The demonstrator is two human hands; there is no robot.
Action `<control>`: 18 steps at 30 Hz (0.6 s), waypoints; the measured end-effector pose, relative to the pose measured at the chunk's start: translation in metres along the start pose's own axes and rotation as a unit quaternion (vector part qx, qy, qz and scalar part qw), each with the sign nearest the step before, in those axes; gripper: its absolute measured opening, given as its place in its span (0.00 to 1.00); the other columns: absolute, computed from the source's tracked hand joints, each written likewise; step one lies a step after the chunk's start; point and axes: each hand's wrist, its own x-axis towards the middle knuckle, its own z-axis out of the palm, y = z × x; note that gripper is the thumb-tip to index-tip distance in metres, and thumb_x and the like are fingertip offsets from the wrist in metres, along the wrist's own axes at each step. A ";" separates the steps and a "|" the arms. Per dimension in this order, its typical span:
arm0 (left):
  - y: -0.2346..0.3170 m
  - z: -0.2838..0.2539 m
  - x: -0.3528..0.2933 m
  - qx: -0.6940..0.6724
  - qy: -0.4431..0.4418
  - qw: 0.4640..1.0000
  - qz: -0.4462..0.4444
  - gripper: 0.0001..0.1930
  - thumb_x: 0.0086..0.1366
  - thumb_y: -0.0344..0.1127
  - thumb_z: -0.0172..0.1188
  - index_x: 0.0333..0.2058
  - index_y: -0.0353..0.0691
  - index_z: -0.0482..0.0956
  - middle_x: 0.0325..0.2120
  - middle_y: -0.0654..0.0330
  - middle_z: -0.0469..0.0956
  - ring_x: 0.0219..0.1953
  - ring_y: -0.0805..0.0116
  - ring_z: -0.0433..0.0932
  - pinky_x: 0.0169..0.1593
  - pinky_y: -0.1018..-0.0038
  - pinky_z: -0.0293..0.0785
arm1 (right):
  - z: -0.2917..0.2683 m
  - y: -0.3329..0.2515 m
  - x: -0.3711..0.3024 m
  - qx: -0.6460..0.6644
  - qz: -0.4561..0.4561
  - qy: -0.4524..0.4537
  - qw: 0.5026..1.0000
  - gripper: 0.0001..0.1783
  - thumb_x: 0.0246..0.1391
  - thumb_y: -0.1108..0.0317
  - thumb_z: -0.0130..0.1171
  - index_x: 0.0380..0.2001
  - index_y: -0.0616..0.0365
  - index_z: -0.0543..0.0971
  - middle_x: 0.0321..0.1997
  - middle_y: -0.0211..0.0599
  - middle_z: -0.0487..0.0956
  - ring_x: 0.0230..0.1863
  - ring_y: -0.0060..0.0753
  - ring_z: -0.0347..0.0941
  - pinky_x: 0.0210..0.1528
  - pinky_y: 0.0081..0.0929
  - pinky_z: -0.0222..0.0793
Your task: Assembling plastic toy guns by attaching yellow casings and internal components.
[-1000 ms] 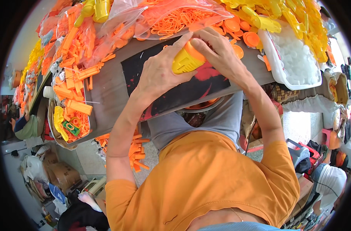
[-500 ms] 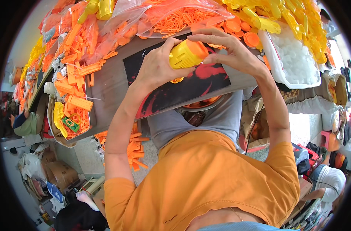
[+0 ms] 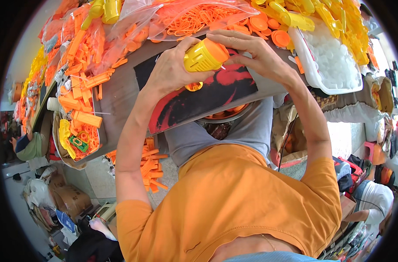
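While both hands grip it, yellow ribbed cylinder (image 3: 200, 56), orange cap.

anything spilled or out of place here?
Yes: a loose heap of orange plastic strips lies on the floor below the table edge. Both hands, left hand and right hand, grip the yellow ribbed cylinder.

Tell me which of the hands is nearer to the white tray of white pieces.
Right. The right hand sits at the orange end of the yellow ribbed cylinder, beside the white tray. The left hand grips the cylinder's far side.
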 end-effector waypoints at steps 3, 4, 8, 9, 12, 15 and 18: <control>0.006 0.001 0.001 -0.062 0.009 0.998 0.004 0.36 0.44 0.45 0.73 0.53 0.43 0.71 0.40 0.49 0.78 0.41 0.52 0.80 0.41 0.65 0.76 | 0.019 -0.001 -0.013 0.003 0.025 0.048 0.999 0.39 0.51 0.78 0.57 0.67 0.48 0.61 0.71 0.40 0.58 0.70 0.42 0.55 0.68 0.33 0.55; 0.007 0.003 0.000 -0.065 0.004 0.998 0.011 0.36 0.44 0.45 0.73 0.53 0.43 0.71 0.40 0.49 0.78 0.41 0.52 0.80 0.41 0.65 0.76 | 0.029 -0.001 -0.015 0.006 0.013 0.060 0.998 0.39 0.54 0.75 0.55 0.69 0.52 0.55 0.73 0.40 0.54 0.73 0.40 0.49 0.70 0.33 0.49; 0.021 0.004 -0.014 -0.009 0.011 0.994 0.110 0.40 0.46 0.40 0.72 0.60 0.48 0.67 0.41 0.51 0.78 0.41 0.52 0.79 0.42 0.65 0.76 | 0.054 -0.016 -0.016 0.416 0.084 0.248 0.871 0.28 0.66 0.52 0.42 0.62 0.57 0.64 0.64 0.37 0.67 0.65 0.40 0.62 0.64 0.33 0.59; 0.025 0.004 -0.019 -0.004 -0.018 0.995 0.095 0.41 0.46 0.38 0.71 0.61 0.49 0.66 0.42 0.53 0.78 0.40 0.52 0.79 0.43 0.64 0.76 | 0.049 -0.020 -0.010 0.414 0.087 0.254 0.870 0.28 0.66 0.52 0.42 0.62 0.57 0.64 0.64 0.37 0.67 0.65 0.40 0.62 0.64 0.33 0.59; 0.029 0.016 -0.021 0.014 -0.010 0.989 0.147 0.37 0.43 0.36 0.72 0.56 0.46 0.72 0.39 0.53 0.77 0.36 0.54 0.79 0.38 0.65 0.78 | 0.042 -0.023 0.011 0.219 0.123 0.159 0.955 0.21 0.65 0.55 0.42 0.45 0.61 0.75 0.43 0.39 0.77 0.45 0.33 0.73 0.51 0.31 0.68; 0.034 0.021 -0.023 0.052 -0.013 0.988 0.146 0.32 0.41 0.35 0.73 0.50 0.45 0.75 0.37 0.55 0.77 0.33 0.56 0.80 0.34 0.65 0.78 | 0.046 -0.020 0.005 0.136 0.006 0.105 0.985 0.20 0.63 0.60 0.41 0.36 0.66 0.77 0.34 0.43 0.77 0.38 0.37 0.74 0.44 0.31 0.68; 0.027 0.020 -0.024 0.047 -0.011 0.983 0.176 0.31 0.41 0.37 0.73 0.48 0.44 0.77 0.37 0.55 0.78 0.33 0.56 0.80 0.33 0.66 0.77 | 0.049 -0.020 0.004 0.171 -0.014 0.143 0.975 0.19 0.63 0.63 0.41 0.34 0.67 0.77 0.34 0.44 0.77 0.36 0.39 0.74 0.43 0.31 0.69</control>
